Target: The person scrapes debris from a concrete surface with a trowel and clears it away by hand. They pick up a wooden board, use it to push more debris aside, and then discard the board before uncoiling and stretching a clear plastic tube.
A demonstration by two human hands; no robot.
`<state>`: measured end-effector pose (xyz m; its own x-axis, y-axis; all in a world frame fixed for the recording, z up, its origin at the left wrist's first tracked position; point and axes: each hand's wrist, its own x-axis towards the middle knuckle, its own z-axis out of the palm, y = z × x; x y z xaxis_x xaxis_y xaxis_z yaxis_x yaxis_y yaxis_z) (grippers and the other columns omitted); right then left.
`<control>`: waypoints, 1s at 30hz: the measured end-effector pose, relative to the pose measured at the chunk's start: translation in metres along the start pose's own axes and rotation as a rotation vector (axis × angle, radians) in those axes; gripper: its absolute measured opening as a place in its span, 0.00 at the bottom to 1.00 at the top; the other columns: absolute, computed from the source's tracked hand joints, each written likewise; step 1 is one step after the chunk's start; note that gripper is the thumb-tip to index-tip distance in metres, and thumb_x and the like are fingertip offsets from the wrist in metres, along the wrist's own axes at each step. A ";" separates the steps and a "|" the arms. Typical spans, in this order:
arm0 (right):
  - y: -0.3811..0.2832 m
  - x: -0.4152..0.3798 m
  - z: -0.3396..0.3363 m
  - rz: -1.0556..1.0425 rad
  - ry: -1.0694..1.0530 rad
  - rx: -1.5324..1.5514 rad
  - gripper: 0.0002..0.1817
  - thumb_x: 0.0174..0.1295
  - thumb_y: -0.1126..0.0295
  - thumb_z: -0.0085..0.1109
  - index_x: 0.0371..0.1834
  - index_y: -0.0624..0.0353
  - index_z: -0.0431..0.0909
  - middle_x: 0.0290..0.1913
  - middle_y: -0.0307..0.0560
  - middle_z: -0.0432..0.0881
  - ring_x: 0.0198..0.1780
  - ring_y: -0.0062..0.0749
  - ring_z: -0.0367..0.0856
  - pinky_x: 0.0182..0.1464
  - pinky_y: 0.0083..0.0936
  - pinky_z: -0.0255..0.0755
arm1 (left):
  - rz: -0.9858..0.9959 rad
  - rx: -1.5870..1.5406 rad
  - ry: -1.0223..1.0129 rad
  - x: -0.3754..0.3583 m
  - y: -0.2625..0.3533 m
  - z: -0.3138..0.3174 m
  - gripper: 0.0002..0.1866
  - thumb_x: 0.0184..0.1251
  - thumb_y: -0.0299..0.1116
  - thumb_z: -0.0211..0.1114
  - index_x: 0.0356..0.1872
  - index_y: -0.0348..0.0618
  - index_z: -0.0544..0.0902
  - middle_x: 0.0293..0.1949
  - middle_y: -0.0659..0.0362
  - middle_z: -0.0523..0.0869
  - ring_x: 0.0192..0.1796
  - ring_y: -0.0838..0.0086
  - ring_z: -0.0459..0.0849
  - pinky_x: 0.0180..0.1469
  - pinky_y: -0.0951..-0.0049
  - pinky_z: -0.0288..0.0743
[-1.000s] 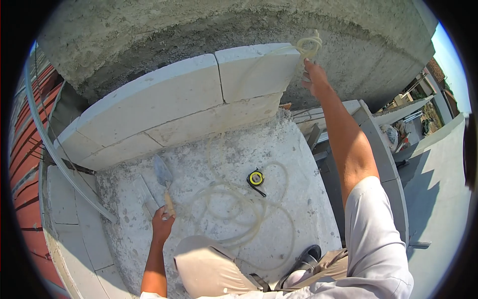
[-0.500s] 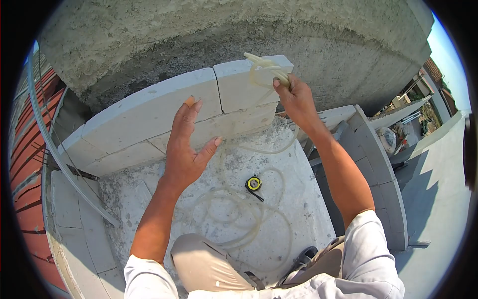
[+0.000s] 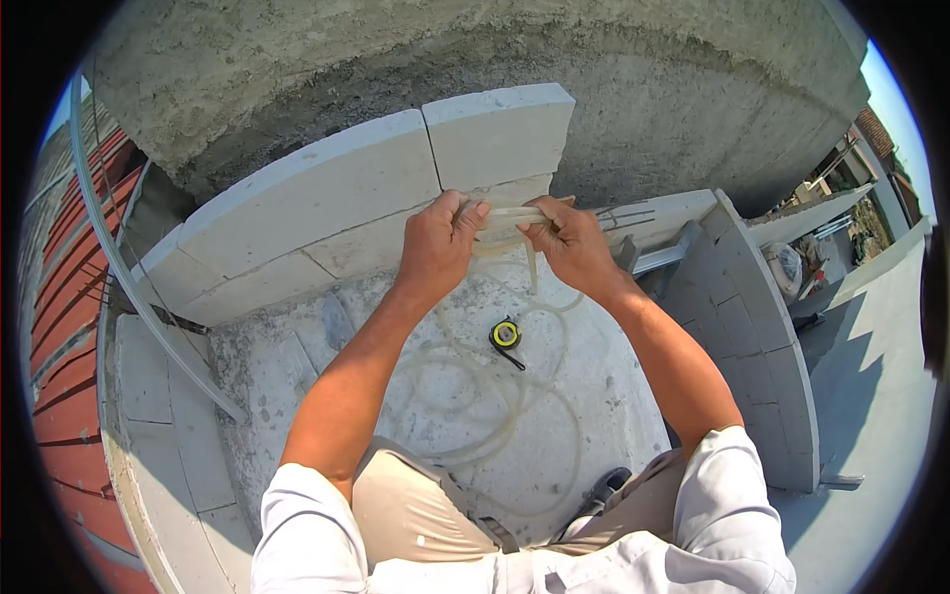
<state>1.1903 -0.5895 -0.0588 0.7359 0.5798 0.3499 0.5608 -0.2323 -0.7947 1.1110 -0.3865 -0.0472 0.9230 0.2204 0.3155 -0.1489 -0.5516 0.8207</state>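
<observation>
Clear, slightly yellowish hose [image 3: 507, 220] stretches in a short bundle between my two hands, in front of the block wall. My left hand [image 3: 438, 241] is closed around its left end. On the other end, my right hand [image 3: 571, 245] grips with thumb and fingers. A loose end of the hose hangs below the right hand. More of the same hose lies in loops on the dusty floor [image 3: 618, 396] beneath. Among those loops rests a yellow and black tape measure [image 3: 506, 335], apart from both hands.
A low wall of pale blocks [image 3: 307, 198] stands ahead, before a rough concrete wall [image 3: 673, 119]. Metal bars [image 3: 628, 218] stick out on the right, by another block wall [image 3: 737, 317]. A curved metal strip [image 3: 119, 267] and red roofing [image 3: 84, 396] are on the left.
My left hand, open before, has moved right and closed on the hose. My right hand has come down and slightly left with the bundle. The tape measure stays on the floor.
</observation>
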 end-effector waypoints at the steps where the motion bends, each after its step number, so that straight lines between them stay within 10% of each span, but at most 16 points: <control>1: 0.003 0.000 0.000 0.022 0.021 0.062 0.15 0.77 0.59 0.61 0.44 0.63 0.81 0.24 0.48 0.81 0.24 0.29 0.77 0.30 0.34 0.71 | -0.064 -0.068 0.011 0.000 0.000 0.000 0.18 0.82 0.44 0.61 0.45 0.36 0.84 0.35 0.57 0.89 0.32 0.75 0.88 0.33 0.73 0.84; 12: -0.010 0.010 -0.021 0.362 0.251 0.682 0.21 0.81 0.51 0.52 0.47 0.61 0.81 0.29 0.44 0.82 0.23 0.18 0.77 0.26 0.20 0.76 | -0.046 -0.436 0.047 0.008 0.025 0.002 0.17 0.86 0.41 0.55 0.53 0.34 0.79 0.46 0.53 0.89 0.39 0.70 0.92 0.40 0.73 0.87; 18: -0.011 0.021 -0.043 0.079 0.351 0.622 0.17 0.81 0.55 0.53 0.49 0.59 0.81 0.35 0.43 0.85 0.30 0.19 0.81 0.37 0.22 0.83 | -0.104 -0.333 -0.064 0.009 0.036 0.003 0.15 0.83 0.40 0.61 0.57 0.39 0.76 0.56 0.55 0.85 0.50 0.70 0.90 0.55 0.68 0.84; 24: -0.042 0.054 -0.081 -0.195 0.420 0.691 0.19 0.81 0.55 0.55 0.59 0.59 0.81 0.42 0.45 0.89 0.42 0.23 0.88 0.47 0.22 0.85 | 0.106 -0.860 -0.079 0.035 0.055 0.025 0.12 0.82 0.36 0.60 0.58 0.46 0.73 0.61 0.48 0.83 0.63 0.60 0.84 0.70 0.57 0.75; 30: -0.064 0.070 -0.112 -0.158 0.405 0.673 0.22 0.80 0.56 0.54 0.67 0.60 0.76 0.50 0.54 0.88 0.50 0.37 0.91 0.57 0.35 0.87 | 0.036 -1.736 -0.333 0.059 0.094 0.023 0.17 0.85 0.39 0.47 0.66 0.51 0.75 0.65 0.33 0.79 0.50 0.39 0.88 0.65 0.50 0.79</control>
<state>1.2487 -0.6214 0.0726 0.8200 0.2082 0.5332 0.4151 0.4250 -0.8044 1.1598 -0.4432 0.0375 0.9045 -0.0511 0.4235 -0.1353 0.9071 0.3985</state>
